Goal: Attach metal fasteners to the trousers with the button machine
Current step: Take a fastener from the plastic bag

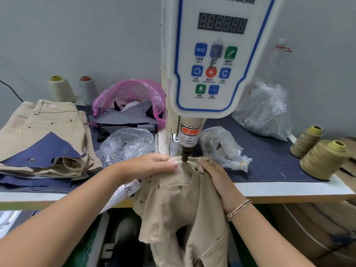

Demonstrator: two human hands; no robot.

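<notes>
- Two hands hold one pair of beige trousers [179, 205] under the punch [185, 154] of the button machine [210, 60]; waistband edge sits right at the punch tip, rest of the garment hangs off the counter [289, 186] front toward the person
- Step in hand, as I read it: positioning the waistband for a fastener, punch not visibly pressing yet
- Left hand [152, 163] grip: fingers curled, thumb on top, pinching the waistband just left of the punch
- Right hand [213, 174] lies fingers fairly straight along the cloth just right of the punch, pressing it flat, grip apart
- Next move probably calls for lining the mark under the punch and keeping fingertips clear; warning label [189, 137] says mind fingers
- Trousers look soft, creased, several small metal studs already on the pocket area
- Outward: clear bags of small metal parts [127, 144] left and right of the column, pink bag of dark scraps [131, 105] behind, stack of beige trousers [44, 135] with blue fabric piece [46, 151] far left, thread cones [325, 158] at right
</notes>
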